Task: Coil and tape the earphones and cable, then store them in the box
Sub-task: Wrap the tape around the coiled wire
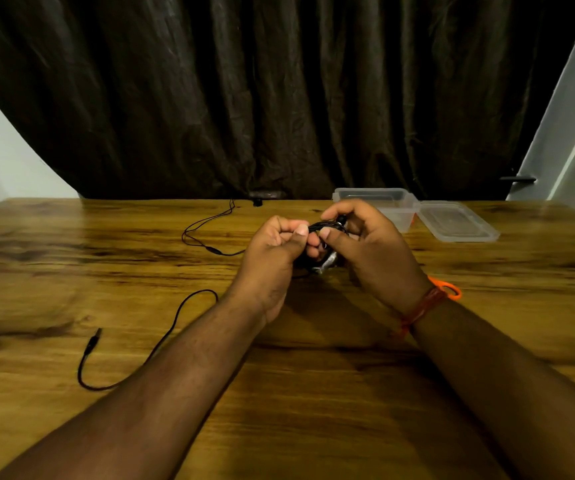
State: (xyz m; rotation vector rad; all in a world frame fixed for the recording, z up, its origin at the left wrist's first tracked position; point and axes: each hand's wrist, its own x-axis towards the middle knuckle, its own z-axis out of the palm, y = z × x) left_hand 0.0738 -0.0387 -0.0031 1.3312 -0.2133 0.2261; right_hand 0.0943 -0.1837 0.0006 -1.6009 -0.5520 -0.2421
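Both hands (272,251) (365,244) pinched the coiled earphones (324,263) near the box (383,202); a loosened grip risked the coil unravelling.

Black coiled earphones (324,263) above table; open clear box (383,202) behind.

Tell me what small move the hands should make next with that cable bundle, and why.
Probably press the tape down around the coil. Both hands, left and right, pinch the black coil, and a silvery strip of tape sticks out loose at its bottom. The clear box sits open behind, its lid beside it, so storing likely comes after.
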